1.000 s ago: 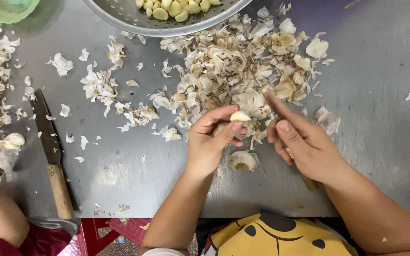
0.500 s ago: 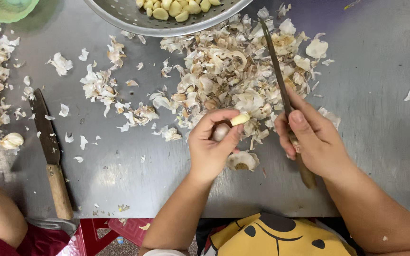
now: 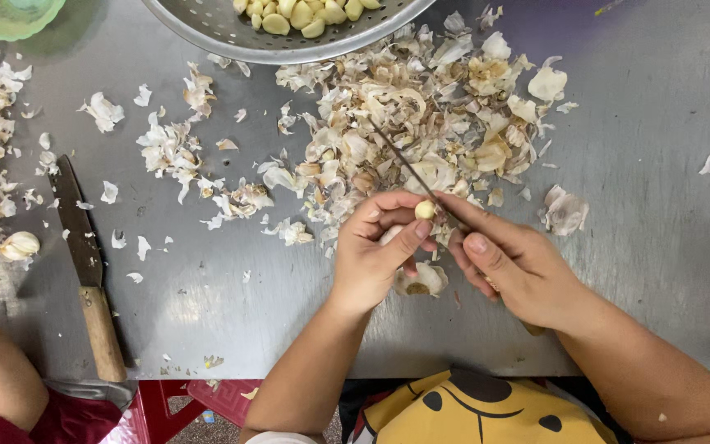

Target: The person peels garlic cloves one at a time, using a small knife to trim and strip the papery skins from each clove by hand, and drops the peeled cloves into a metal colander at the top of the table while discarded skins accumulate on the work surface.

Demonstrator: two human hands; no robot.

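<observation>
Garlic clove [image 3: 425, 210] between left hand [image 3: 375, 255] and right hand's [image 3: 519, 267] knife [image 3: 408, 168].

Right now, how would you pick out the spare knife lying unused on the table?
On the grey metal table, look left of the big pile of garlic skins. The spare knife lies alone there, dark blade pointing away, pale wooden handle toward the near edge; unlike the thin knife in the right hand, nobody holds it.

Bare forearms, no sleeves — yellow garment [image 3: 486, 407] with black cartoon patches — short unpainted nails.
</observation>
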